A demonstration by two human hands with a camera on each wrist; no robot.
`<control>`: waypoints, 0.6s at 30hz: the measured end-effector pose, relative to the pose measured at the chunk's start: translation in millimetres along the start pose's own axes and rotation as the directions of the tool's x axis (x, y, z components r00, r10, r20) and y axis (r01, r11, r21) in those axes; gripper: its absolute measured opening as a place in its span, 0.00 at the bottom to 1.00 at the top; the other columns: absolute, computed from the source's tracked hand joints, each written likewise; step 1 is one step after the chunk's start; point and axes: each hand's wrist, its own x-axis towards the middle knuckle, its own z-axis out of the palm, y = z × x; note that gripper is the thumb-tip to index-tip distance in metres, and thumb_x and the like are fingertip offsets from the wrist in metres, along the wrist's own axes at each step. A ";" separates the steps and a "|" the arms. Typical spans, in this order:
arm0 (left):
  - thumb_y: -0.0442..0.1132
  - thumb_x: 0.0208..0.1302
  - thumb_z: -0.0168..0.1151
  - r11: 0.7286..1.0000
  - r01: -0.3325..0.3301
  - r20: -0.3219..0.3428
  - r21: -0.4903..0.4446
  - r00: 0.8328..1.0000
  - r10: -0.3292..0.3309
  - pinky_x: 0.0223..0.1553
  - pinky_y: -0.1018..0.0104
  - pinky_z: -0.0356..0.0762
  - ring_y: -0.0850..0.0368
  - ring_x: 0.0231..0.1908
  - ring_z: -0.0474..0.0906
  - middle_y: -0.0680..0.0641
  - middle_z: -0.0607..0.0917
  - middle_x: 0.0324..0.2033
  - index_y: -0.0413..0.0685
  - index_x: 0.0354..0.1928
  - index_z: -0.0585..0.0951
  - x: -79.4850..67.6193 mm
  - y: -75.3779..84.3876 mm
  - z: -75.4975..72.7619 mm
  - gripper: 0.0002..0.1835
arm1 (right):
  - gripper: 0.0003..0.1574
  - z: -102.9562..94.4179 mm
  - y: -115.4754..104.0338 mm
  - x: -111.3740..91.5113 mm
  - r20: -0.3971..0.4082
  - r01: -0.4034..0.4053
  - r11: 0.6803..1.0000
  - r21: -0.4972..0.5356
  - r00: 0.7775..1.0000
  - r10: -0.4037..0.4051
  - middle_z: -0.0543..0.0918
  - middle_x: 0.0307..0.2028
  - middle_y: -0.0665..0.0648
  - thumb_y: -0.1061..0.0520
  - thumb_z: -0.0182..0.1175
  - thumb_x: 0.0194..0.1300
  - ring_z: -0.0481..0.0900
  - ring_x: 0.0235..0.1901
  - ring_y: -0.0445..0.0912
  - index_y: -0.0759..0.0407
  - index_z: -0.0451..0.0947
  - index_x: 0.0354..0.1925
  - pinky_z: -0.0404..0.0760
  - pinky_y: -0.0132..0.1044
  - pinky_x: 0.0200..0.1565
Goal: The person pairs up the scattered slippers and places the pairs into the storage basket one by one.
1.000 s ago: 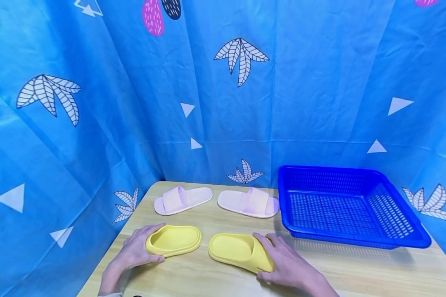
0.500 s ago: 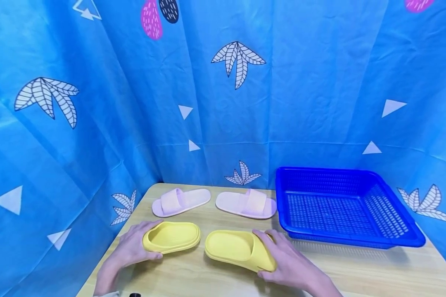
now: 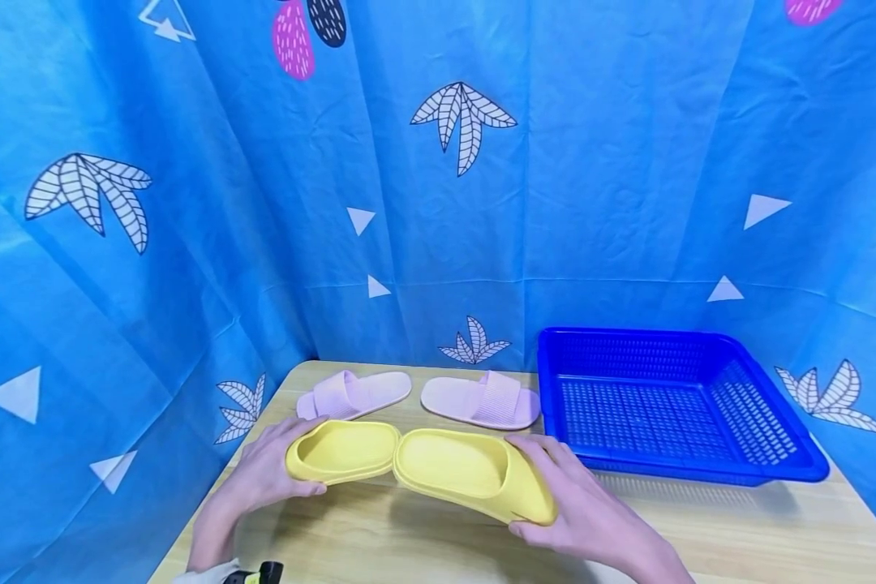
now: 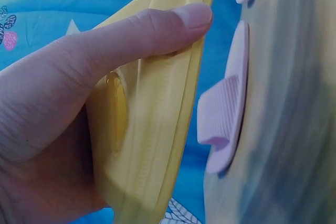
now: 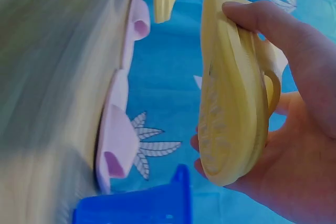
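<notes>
My left hand point(image 3: 266, 466) grips a yellow slipper point(image 3: 350, 450) by its toe end, the thumb along the near side, as the left wrist view confirms. A matching yellow slipper point(image 3: 456, 462) is held by its toe end in my right hand point(image 3: 580, 507). Both are raised off the table, casting shadows below, with their heels pointing inward. In the head view the heels meet or overlap; whether they touch I cannot tell. The right wrist view shows the ridged sole of the right slipper point(image 5: 226, 108). Some fingers are hidden behind the slippers.
Two pale pink slippers point(image 3: 372, 393) point(image 3: 448, 397) lie heel to heel, apart, at the back of the wooden table point(image 3: 380, 543). A blue plastic basket point(image 3: 672, 470) stands at the back right. A patterned blue curtain point(image 3: 599, 178) hangs behind and at the left.
Both hands have lifted the yellow slippers from the table. The slippers' heels have come closer together, and the right one has tilted. The pink slippers and basket have stayed put.
</notes>
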 end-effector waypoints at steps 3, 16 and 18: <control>0.62 0.36 0.85 1.000 -0.020 -0.005 -0.007 1.000 0.020 0.46 0.40 0.73 0.42 0.53 0.76 0.42 0.80 0.61 0.54 0.70 0.76 5.0 4.0 -1.5 0.54 | 0.62 -7.2 -0.1 -0.7 -0.024 0.012 1.000 0.000 1.000 -0.012 0.71 0.60 0.43 0.39 0.81 0.46 0.70 0.54 0.37 0.40 0.63 0.75 0.80 0.41 0.47; 0.67 0.39 0.82 0.998 -0.051 -0.007 -0.038 0.999 0.051 0.49 0.39 0.71 0.40 0.55 0.74 0.41 0.76 0.65 0.56 0.73 0.72 28.3 21.6 -7.2 0.57 | 0.65 -33.7 16.2 -2.0 -0.112 0.001 1.000 -0.022 0.994 -0.004 0.72 0.62 0.44 0.42 0.84 0.43 0.72 0.54 0.39 0.38 0.63 0.76 0.82 0.45 0.45; 0.68 0.40 0.82 0.996 -0.074 -0.015 -0.055 0.997 0.074 0.50 0.40 0.71 0.40 0.56 0.74 0.42 0.75 0.67 0.54 0.73 0.72 33.8 24.1 -8.3 0.57 | 0.66 -38.0 19.7 -1.7 -0.126 0.010 1.000 -0.026 0.992 -0.013 0.72 0.62 0.46 0.44 0.84 0.42 0.72 0.55 0.40 0.40 0.63 0.76 0.82 0.46 0.45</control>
